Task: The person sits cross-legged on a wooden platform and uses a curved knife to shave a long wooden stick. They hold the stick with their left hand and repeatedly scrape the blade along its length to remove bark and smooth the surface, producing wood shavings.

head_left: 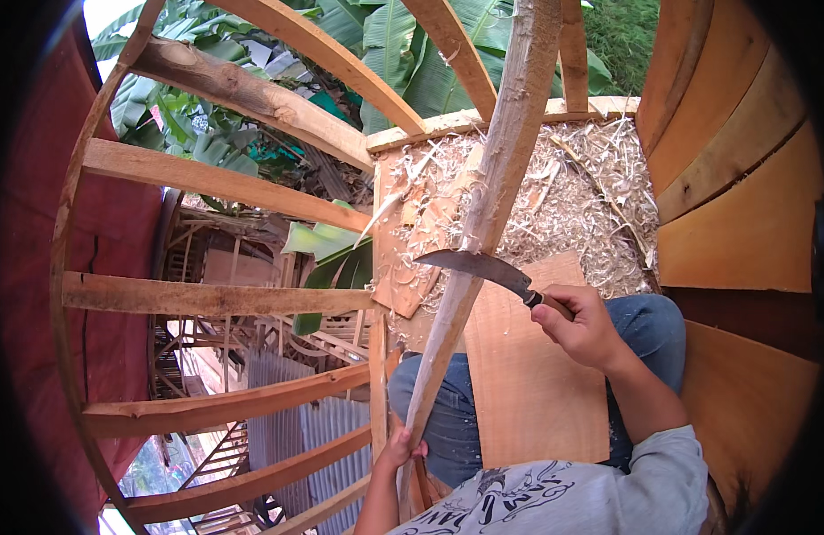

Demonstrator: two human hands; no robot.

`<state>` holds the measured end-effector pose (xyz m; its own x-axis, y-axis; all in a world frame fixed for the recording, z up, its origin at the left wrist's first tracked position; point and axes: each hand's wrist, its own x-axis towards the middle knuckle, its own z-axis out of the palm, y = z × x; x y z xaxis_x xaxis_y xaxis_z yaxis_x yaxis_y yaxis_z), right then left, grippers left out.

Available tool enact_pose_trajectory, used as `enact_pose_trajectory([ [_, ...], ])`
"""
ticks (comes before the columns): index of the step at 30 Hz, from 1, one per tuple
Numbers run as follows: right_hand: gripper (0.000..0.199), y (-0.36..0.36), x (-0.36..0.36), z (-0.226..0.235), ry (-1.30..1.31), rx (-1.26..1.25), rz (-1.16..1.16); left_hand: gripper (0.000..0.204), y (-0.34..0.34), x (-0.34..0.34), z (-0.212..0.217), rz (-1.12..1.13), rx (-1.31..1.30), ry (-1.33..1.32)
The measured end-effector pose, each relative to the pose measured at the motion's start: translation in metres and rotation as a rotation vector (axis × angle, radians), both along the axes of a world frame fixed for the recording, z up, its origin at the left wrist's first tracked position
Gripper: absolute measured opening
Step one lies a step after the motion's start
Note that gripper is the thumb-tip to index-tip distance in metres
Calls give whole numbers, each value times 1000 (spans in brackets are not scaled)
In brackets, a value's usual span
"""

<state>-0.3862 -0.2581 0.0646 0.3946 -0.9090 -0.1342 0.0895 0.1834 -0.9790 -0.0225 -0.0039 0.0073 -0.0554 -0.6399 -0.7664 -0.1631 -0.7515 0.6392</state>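
Note:
A long pale wooden pole, partly stripped of bark, slants from my lap up to the top of the view. My left hand grips its lower end near my knee. My right hand is closed on the handle of a curved dark-bladed knife, whose edge lies against the pole about midway. A flat wooden board lies across my lap over blue jeans.
A heap of wood shavings covers the plank floor ahead. A slatted wooden railing runs along the left, with a drop to roofs and banana leaves beyond. Orange wooden wall boards close in the right side.

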Motion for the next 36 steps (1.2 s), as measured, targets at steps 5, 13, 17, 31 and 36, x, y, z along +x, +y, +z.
enact_pose_trajectory([
  [5,23,5,11,-3,66,-123,-70,100,3,0,-2,42,29,-11],
  [13,27,-6,-12,6,-173,5,-180,97,-9,-12,10,58,23,-51],
  [17,29,-4,-11,14,-26,39,272,99,5,4,-4,26,24,-29],
  [31,32,1,1,10,-15,106,47,95,-2,1,0,43,50,53],
  [36,33,-2,-7,19,81,49,54,94,0,-4,4,68,9,16],
])
